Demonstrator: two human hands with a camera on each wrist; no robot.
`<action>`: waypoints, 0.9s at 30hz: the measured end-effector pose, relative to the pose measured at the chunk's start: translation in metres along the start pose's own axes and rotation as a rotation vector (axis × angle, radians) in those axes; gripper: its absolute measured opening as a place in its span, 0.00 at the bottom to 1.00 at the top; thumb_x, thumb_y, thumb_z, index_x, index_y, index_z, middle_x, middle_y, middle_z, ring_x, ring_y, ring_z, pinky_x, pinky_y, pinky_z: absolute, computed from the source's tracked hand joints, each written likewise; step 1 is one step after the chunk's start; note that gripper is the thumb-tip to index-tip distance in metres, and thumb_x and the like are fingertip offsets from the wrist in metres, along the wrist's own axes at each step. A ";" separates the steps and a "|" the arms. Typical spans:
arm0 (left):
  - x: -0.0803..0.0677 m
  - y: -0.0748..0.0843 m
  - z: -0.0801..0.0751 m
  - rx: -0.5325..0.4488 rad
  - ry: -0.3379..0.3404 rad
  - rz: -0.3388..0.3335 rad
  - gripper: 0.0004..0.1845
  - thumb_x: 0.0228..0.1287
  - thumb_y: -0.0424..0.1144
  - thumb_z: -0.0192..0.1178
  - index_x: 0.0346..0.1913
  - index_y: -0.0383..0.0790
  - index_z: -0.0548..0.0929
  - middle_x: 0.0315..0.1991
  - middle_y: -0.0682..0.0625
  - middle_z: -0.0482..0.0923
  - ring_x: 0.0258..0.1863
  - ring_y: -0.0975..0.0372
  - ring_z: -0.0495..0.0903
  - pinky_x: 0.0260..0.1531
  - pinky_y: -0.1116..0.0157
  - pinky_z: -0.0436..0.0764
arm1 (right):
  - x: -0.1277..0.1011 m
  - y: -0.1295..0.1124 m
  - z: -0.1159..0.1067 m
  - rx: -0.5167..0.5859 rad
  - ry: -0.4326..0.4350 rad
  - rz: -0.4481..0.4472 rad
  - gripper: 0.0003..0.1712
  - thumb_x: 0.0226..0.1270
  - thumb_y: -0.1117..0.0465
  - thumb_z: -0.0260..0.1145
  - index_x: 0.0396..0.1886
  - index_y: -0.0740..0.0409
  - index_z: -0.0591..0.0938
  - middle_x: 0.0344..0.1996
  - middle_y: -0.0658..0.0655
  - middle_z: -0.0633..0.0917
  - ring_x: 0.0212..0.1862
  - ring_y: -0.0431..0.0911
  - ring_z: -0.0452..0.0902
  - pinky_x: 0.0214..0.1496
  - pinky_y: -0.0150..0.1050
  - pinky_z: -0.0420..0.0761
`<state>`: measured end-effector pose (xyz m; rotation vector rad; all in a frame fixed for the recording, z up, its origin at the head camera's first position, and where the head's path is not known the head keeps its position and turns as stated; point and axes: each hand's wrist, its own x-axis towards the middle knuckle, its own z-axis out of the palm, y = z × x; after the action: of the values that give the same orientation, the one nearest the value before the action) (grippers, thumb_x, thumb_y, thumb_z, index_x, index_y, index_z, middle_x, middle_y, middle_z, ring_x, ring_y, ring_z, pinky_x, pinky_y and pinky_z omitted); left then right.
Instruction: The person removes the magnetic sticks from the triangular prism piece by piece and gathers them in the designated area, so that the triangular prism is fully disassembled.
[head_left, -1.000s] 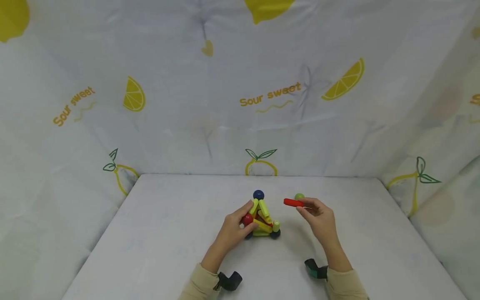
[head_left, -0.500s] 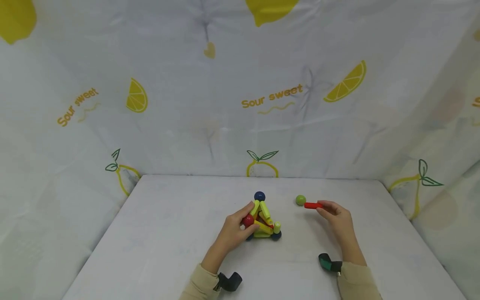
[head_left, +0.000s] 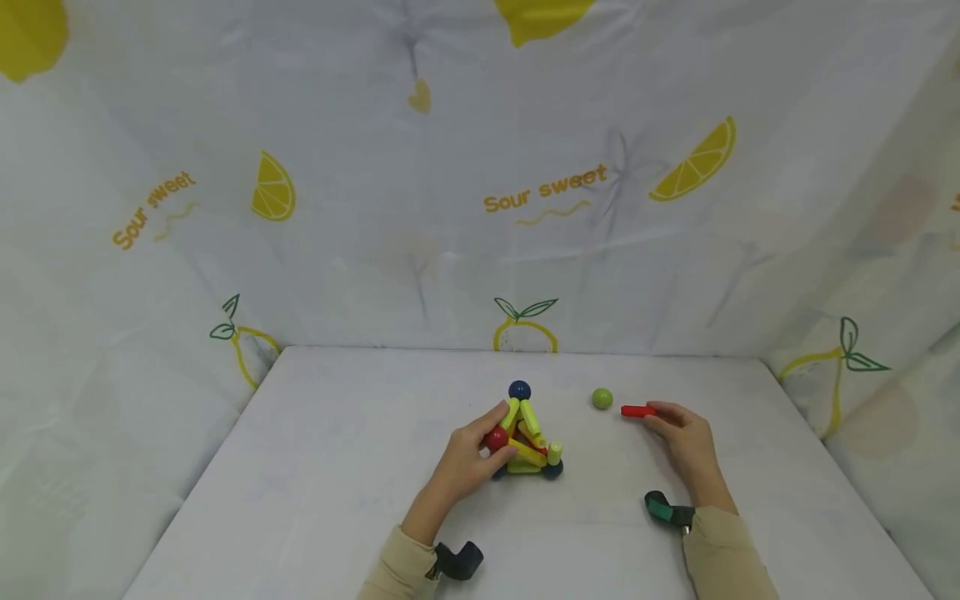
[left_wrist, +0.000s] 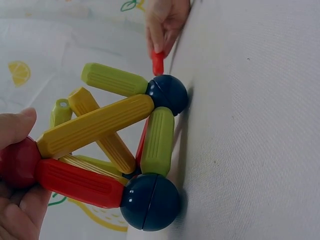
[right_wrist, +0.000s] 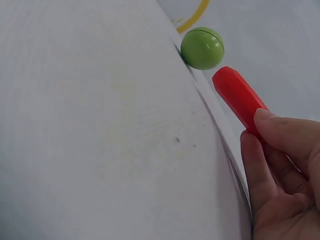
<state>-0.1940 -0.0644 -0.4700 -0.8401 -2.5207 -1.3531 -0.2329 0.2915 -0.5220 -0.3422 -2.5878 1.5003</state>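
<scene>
On a white table (head_left: 337,433), our left hand (head_left: 467,458) grips a glossy red ball (head_left: 497,438) on an angular frame (left_wrist: 95,125) of ribbed lime-green, yellow and red rods and dark-blue balls (left_wrist: 150,202), closer to the far edge. Toward the right edge, our right hand (head_left: 686,440) pinches a bright-red faceted rod (right_wrist: 239,97); a glossy green ball (right_wrist: 202,48) sits apart, between that rod and the frame, near the far edge.
</scene>
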 end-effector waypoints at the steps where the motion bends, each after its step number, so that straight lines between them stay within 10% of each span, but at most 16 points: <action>1: 0.000 0.000 0.000 0.005 0.000 0.003 0.33 0.57 0.47 0.59 0.64 0.40 0.64 0.63 0.47 0.64 0.60 0.58 0.68 0.50 0.69 0.74 | 0.001 0.000 0.000 0.000 0.003 -0.007 0.29 0.60 0.43 0.58 0.55 0.56 0.74 0.55 0.59 0.74 0.58 0.50 0.63 0.57 0.45 0.69; 27: 0.000 0.000 0.000 0.003 -0.002 -0.013 0.33 0.56 0.48 0.59 0.64 0.41 0.64 0.64 0.49 0.63 0.60 0.60 0.67 0.51 0.68 0.74 | 0.001 -0.005 0.002 -0.127 0.046 -0.072 0.25 0.63 0.54 0.58 0.57 0.62 0.72 0.54 0.65 0.74 0.58 0.57 0.66 0.60 0.52 0.66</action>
<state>-0.1941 -0.0642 -0.4698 -0.8257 -2.5339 -1.3524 -0.2354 0.2877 -0.5191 -0.2892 -2.6358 1.2937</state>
